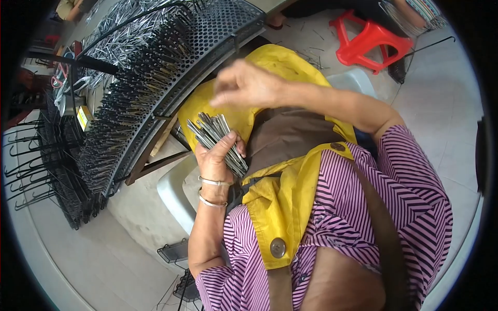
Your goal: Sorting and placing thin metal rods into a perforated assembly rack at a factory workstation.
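Plainly, the left hand point(215, 156) grips a bundle of thin metal rods point(218, 133), thumb pressed across them and fingers wrapped around. The bundle sits above the lap, in front of a yellow apron point(282, 210), its upper ends fanned a little. Two bangles point(215, 182) circle the left arm point(205, 233). Beyond the bundle and apart from it, the right hand point(244, 84) hangs over the apron; its fingers look curled but are blurred, so I cannot tell whether they pinch anything. To the left runs a perforated black rack point(223, 23), crowded with upright dark pins point(129, 98). Past it lies a heap of loose shiny strips point(116, 39). Black hooks point(28, 179) jut out at far left, and a red stool point(371, 45) is on the floor point(443, 96) ahead, to the right.
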`<state>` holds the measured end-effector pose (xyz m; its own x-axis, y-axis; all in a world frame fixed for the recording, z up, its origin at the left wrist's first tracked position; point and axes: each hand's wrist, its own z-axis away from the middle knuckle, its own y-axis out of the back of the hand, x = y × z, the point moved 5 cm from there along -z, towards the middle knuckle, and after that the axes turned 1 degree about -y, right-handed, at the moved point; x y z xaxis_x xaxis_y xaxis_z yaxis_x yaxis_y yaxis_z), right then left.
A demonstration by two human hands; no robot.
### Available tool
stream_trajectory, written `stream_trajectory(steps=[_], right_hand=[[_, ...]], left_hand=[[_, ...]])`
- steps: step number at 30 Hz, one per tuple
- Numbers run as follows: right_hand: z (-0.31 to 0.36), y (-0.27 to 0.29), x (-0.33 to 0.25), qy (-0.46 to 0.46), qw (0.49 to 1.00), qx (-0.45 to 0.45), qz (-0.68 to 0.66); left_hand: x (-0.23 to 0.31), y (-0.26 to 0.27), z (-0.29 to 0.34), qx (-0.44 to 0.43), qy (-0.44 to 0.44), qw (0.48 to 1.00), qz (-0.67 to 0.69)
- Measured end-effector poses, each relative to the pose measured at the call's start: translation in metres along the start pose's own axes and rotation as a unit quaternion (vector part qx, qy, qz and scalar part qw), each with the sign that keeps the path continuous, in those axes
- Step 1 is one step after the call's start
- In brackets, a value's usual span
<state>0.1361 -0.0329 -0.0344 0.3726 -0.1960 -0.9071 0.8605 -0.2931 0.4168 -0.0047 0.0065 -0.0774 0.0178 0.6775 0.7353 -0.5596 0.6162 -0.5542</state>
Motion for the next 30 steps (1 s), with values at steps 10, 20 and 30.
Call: stream_trajectory(steps=[10,20,30], right_hand=[[0.045,-0.033,0.011,-0.141,0.9,0.014,-0.412],[0.033,0.007,0.022,-0.117,0.89,0.106,-0.427],[-0.045,0.082,0.026,0.042,0.88,0.258,-0.396]], left_hand=[[0.003,-0.012,0.005,-0.009,0.004,1.0,-0.024],[0.002,0.005,0.003,0.079,-0.007,0.996,-0.038],[-0.003,0.003,-0.002,0.036,0.023,0.999,0.019]])
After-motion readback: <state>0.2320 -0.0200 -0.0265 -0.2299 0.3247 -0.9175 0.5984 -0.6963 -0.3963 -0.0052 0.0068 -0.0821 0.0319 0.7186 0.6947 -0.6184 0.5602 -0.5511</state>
